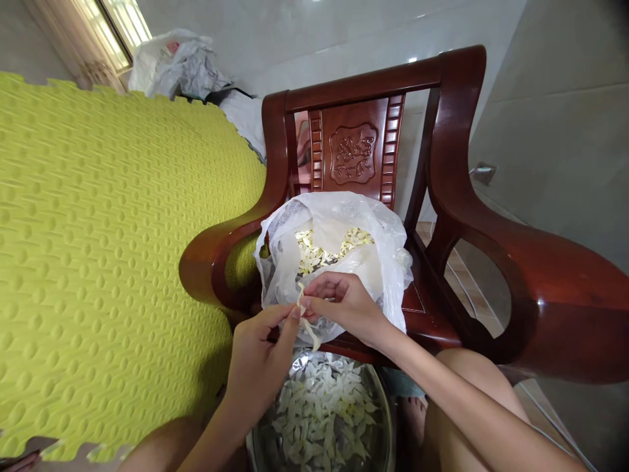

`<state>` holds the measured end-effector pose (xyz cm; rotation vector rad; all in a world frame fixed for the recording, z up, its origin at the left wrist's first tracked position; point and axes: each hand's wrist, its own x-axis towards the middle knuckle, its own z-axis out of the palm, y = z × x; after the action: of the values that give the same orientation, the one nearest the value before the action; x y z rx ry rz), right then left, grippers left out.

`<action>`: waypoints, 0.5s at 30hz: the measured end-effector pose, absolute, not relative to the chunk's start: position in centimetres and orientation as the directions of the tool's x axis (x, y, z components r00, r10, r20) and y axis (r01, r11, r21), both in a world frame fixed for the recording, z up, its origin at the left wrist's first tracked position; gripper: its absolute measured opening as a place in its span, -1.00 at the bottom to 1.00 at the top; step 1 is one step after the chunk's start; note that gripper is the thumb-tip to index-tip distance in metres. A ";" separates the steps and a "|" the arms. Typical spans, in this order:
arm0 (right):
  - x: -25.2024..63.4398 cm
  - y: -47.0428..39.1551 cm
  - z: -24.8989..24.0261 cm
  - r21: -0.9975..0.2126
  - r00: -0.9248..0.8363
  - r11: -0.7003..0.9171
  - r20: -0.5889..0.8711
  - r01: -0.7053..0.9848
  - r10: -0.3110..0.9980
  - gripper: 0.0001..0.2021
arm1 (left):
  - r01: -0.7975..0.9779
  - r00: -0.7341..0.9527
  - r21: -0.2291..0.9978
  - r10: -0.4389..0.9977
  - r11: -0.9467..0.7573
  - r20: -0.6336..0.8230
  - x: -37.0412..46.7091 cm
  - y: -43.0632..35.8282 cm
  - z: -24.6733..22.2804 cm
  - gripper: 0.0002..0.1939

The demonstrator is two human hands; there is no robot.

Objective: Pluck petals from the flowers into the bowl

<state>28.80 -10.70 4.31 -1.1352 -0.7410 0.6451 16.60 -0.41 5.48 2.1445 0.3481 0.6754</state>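
Observation:
A pale, cream-coloured petal-like piece [310, 334] hangs between my two hands. My left hand [268, 351] pinches it between thumb and forefinger. Opposite it, my right hand [344, 303] has its fingers closed on the same piece, fingertips nearly touching the left ones. Behind the hands, a white plastic bag [390, 262] lies open on the chair seat, with yellowish-white pieces [314, 252] inside. Below the hands is a round metal bowl [388, 419] holding many white petal-like pieces [327, 406].
A dark red wooden chair [491, 229] with wide curved arms surrounds the bag. A yellow textured foam mat [108, 249] fills the left side. Plastic bags [177, 62] lie at the back left. Cables run along the floor at right. My legs flank the bowl.

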 end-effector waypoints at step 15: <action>27.8 -12.6 4.4 -0.799 0.636 0.190 0.577 0.571 0.513 -0.89 | 0.041 0.563 0.994 0.824 -0.100 0.059 19.2 1.6 4.9 -0.81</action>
<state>27.80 -12.56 4.36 -1.4485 -0.9706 -0.0510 19.20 1.61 4.89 1.5434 0.7620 0.7789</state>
